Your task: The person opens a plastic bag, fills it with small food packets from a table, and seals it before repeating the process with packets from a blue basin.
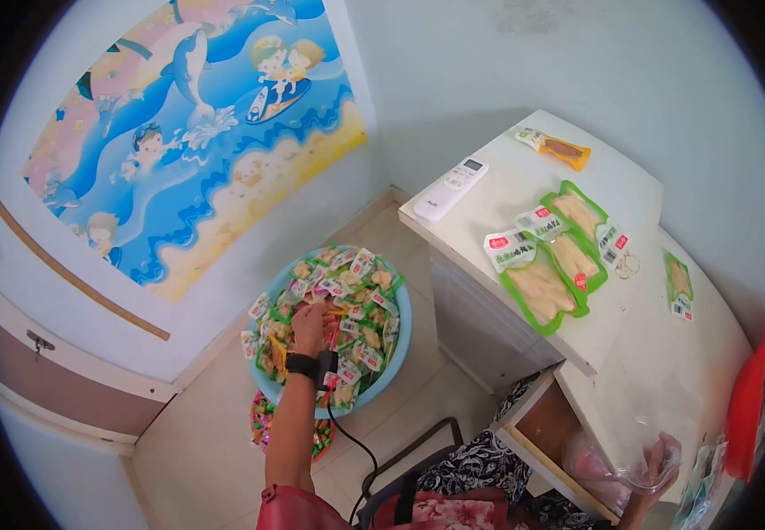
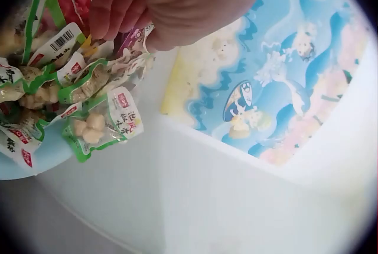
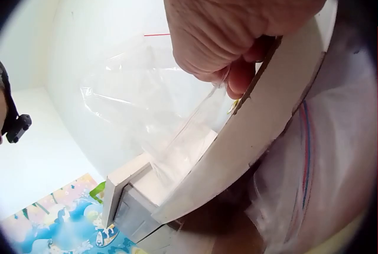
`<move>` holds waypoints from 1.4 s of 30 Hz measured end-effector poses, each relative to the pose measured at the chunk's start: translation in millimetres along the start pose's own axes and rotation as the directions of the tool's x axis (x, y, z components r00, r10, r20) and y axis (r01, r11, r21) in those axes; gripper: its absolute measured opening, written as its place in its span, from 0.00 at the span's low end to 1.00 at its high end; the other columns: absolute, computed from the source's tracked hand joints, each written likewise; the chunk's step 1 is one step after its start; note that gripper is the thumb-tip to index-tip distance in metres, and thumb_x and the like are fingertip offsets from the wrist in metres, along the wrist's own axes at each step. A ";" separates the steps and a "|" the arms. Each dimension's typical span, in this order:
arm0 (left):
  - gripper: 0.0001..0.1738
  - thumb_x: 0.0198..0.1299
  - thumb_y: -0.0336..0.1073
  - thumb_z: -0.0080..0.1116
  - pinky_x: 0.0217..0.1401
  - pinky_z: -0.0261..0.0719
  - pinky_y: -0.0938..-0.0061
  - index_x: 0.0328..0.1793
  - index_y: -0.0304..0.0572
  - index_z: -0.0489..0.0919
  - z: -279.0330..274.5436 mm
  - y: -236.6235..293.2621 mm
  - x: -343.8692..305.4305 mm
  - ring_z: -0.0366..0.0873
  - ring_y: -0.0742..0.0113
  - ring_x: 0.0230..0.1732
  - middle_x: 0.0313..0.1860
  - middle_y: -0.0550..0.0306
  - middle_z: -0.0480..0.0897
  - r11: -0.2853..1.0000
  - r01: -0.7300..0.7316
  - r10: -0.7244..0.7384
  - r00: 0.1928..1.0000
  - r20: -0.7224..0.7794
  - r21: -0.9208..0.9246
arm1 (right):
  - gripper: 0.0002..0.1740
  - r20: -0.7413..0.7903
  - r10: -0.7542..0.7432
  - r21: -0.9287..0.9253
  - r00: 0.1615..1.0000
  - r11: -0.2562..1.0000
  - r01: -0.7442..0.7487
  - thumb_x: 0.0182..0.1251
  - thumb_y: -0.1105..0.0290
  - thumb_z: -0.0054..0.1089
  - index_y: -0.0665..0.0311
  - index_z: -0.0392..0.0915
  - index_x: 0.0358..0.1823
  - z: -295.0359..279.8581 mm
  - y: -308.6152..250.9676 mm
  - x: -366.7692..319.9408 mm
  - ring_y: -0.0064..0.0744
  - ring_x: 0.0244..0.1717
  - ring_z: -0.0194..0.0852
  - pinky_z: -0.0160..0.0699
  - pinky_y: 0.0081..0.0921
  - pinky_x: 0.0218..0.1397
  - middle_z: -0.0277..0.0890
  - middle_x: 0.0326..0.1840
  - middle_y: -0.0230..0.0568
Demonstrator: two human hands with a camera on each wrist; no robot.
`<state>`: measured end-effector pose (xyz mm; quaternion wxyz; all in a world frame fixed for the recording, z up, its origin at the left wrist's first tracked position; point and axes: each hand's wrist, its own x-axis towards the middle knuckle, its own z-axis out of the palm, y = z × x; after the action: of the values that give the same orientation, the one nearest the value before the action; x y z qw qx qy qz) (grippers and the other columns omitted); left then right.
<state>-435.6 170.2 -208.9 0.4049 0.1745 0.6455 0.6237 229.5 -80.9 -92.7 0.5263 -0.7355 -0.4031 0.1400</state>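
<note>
Fingers of the right hand [image 1: 659, 459] pinching a clear bag [image 3: 142, 100] at the desk [image 1: 639, 380], beside a pulled-out drawer [image 1: 537, 411], left hand [image 1: 309, 325] over snack packets [image 1: 369, 355] heaped in a blue basin [image 1: 405, 318], cannot tell whether its fingers pinch one.

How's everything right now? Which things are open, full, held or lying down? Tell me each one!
Blue tub: heaped with packets
Left hand: down at the packets, grip unclear
Right hand: holding the clear bag
Clear bag: held, can't tell if open
Drawer: pulled open, plastic bag inside
Remote: lying flat, buttons up
Three bigger green-edged packs: lying down together
Small green-edged pack: lying apart
Orange packet: lying down
</note>
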 end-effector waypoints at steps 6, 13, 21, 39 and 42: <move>0.18 0.67 0.44 0.71 0.23 0.75 0.76 0.33 0.35 0.83 20.4 -12.4 48.7 0.77 0.73 0.19 0.24 0.59 0.82 0.941 -0.149 0.150 0.989 0.020 0.305 | 0.13 0.197 -0.522 -0.457 0.830 0.699 0.549 0.79 0.69 0.58 0.70 0.79 0.56 -13.1 21.8 4.7 0.40 0.50 0.79 0.84 0.35 0.48 0.79 0.55 0.45; 0.12 0.69 0.35 0.68 0.27 0.67 0.79 0.34 0.37 0.82 15.3 -39.0 49.4 0.70 0.80 0.25 0.27 0.67 0.79 0.910 -0.379 0.384 0.923 0.004 0.169 | 0.13 0.016 -0.127 -0.242 0.992 0.962 0.127 0.78 0.71 0.59 0.72 0.80 0.56 -6.0 1.9 -0.8 0.42 0.51 0.79 0.81 0.37 0.55 0.80 0.53 0.48; 0.06 0.73 0.33 0.63 0.29 0.79 0.77 0.43 0.38 0.80 -42.5 -38.3 -6.9 0.79 0.75 0.30 0.34 0.63 0.82 0.971 -0.227 0.219 0.970 -0.110 -0.069 | 0.16 0.236 -0.520 -0.501 0.821 0.659 0.561 0.71 0.81 0.59 0.65 0.80 0.59 -13.7 15.8 8.1 0.47 0.54 0.82 0.88 0.32 0.44 0.78 0.60 0.51; 0.10 0.78 0.33 0.56 0.34 0.93 0.72 0.55 0.32 0.76 181.3 132.7 -238.4 0.89 0.62 0.36 0.43 0.50 0.85 0.871 -0.147 0.423 0.711 0.562 -0.470 | 0.14 -0.040 -0.126 -0.002 0.991 0.992 0.126 0.77 0.67 0.63 0.70 0.84 0.54 6.9 -5.1 0.8 0.15 0.34 0.70 0.69 0.13 0.33 0.81 0.48 0.32; 0.10 0.77 0.31 0.56 0.42 0.95 0.70 0.55 0.30 0.76 223.7 130.8 -252.0 0.89 0.62 0.42 0.44 0.51 0.85 0.869 -0.090 0.412 0.674 0.613 -0.486 | 0.14 0.011 -0.084 0.030 0.996 0.996 0.083 0.76 0.66 0.64 0.67 0.85 0.55 2.4 1.7 2.2 0.15 0.34 0.69 0.68 0.15 0.37 0.77 0.39 0.25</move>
<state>-152.6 155.8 15.5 0.5536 0.3958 0.2636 0.6837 230.2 -77.9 -94.7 0.5399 -0.7093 -0.4346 0.1281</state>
